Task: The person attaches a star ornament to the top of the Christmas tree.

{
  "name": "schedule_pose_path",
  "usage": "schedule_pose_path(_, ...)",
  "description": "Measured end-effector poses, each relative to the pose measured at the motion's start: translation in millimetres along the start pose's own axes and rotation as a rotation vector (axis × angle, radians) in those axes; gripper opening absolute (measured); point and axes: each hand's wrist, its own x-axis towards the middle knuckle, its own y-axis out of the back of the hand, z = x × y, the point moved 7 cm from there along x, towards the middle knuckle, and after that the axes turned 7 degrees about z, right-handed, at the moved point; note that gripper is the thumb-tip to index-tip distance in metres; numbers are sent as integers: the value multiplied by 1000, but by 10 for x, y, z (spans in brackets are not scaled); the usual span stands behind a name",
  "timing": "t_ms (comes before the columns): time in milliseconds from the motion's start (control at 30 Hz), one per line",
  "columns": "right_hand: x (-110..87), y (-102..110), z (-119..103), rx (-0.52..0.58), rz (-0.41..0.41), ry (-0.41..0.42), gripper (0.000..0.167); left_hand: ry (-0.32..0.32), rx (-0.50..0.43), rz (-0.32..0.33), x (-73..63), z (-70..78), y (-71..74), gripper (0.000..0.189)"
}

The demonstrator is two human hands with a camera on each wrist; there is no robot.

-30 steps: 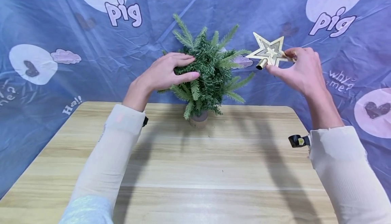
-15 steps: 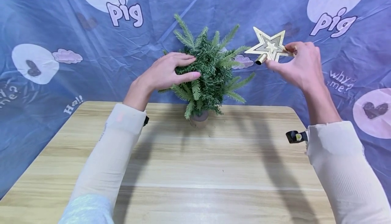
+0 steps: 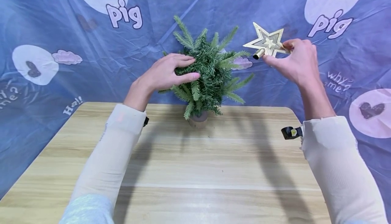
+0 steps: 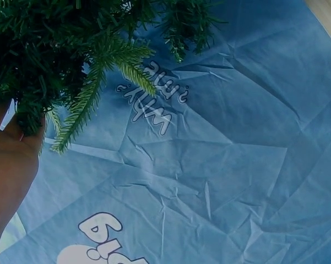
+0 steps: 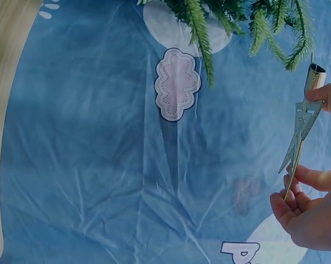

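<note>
Grip of the right hand (image 3: 297, 61) closed in a pinch on a gold star tree topper (image 3: 268, 43), held aloft to the right of an artificial fir tree (image 3: 212, 68) and apart from its foliage. Thumb beside the hollow socket (image 3: 259, 53), other fingers at a far point of the star; socket tilted, dark mouth toward lower left in the head view. Seen nearly edge-on in the right wrist view, with star outline hard to make out and the hand cut off by the right border.

Left hand (image 3: 166, 70) wide, thumb and upper fingers extended and spread against the left side of the foliage; lower fingers concealed, hence not possible to tell whether in contact with the stem. In the left wrist view, only a dim portion of this hand at the left edge, fingertips lost behind needles; treetop also out of frame.

Trunk hidden by dense branches; round base (image 3: 198, 120) upright near the back edge of the wood-grain surface (image 3: 213, 169), upper part overhung by greenery. Behind, a creased blue cloth (image 3: 159, 0) with printed lettering, one pink cloud (image 3: 243, 63) partly covered by branches.
</note>
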Motion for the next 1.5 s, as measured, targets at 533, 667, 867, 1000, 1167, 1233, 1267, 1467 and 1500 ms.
schedule_pose_path(533,63,-72,-245,22,24,25,82,0,4,9,-4,-9,-6,77)
schedule_pose_path(667,53,-100,-287,13,16,12,85,-1,4,13,-11,-12,-11,76)
schedule_pose_path(867,60,-137,-341,-7,7,-4,88,-4,5,16,-17,-13,-16,76)
schedule_pose_path(1000,63,-182,-385,-9,-11,-4,91,-5,8,20,-18,-15,-22,76)
schedule_pose_path(1167,62,-211,-428,-11,-9,-7,92,-3,5,18,-22,-18,-20,76)
schedule_pose_path(1233,64,-210,-440,-12,-2,-5,91,-2,5,17,-23,-18,-22,76)
schedule_pose_path(1267,65,-209,-448,-10,3,-1,90,-2,5,16,-23,-17,-23,76)
schedule_pose_path(1467,85,-206,-514,-3,22,14,90,5,7,13,-22,-11,-25,77)
schedule_pose_path(1500,90,-206,-529,-6,21,15,90,6,6,13,-22,-11,-23,77)
